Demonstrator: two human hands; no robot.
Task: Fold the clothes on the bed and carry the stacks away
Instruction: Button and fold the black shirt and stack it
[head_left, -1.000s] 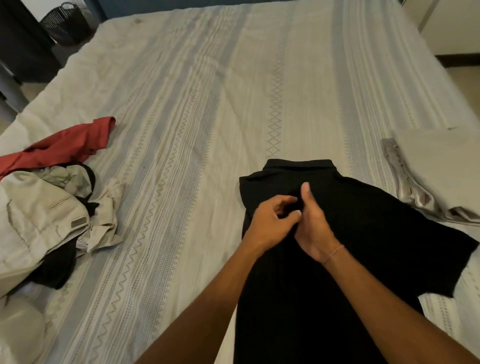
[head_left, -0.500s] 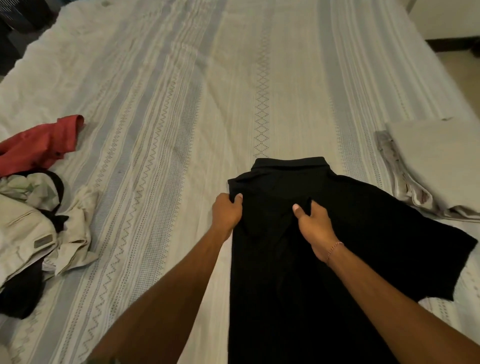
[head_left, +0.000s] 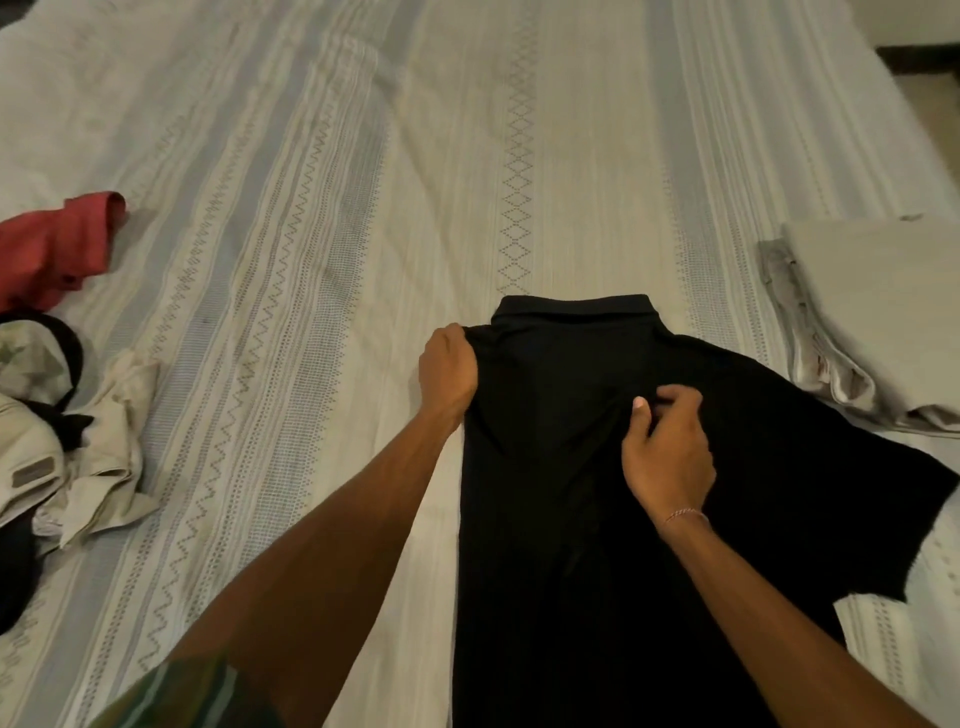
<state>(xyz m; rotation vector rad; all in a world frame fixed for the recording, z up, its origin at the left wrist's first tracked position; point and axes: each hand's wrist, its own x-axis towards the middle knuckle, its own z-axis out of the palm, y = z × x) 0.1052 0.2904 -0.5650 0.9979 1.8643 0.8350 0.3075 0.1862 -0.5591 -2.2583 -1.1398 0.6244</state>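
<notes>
Nearest to us, our two forearms reach out over the bed (head_left: 322, 218), and between them lies the black polo shirt (head_left: 561, 519), spread face down with its collar pointing away from us. Its left side looks already turned in, giving a straight edge, while the right sleeve is spread out flat toward the folded stack. We judge that we are partway through folding this one shirt, with the side folds half done.

Our left hand (head_left: 449, 371) sits at the shirt's left shoulder, fingers curled round the fabric at that corner, wrist straight and arm nearly extended. Our right hand (head_left: 667, 447) rests on the middle of the back, just below the collar, thumb and fingers closed in a pinch on a tuck of cloth; a thin bracelet shows at the wrist.

The next move, as we read it, calls for bringing the right sleeve and side across to match the left, keeping the collar square, then folding the hem up.

Farther right, a folded pale stack (head_left: 878, 322) lies beside the shirt, close to its sleeve. Farther left, well apart, an unfolded heap (head_left: 67, 415) of beige and dark clothing waits, with a red garment (head_left: 57, 244) just beyond it.
</notes>
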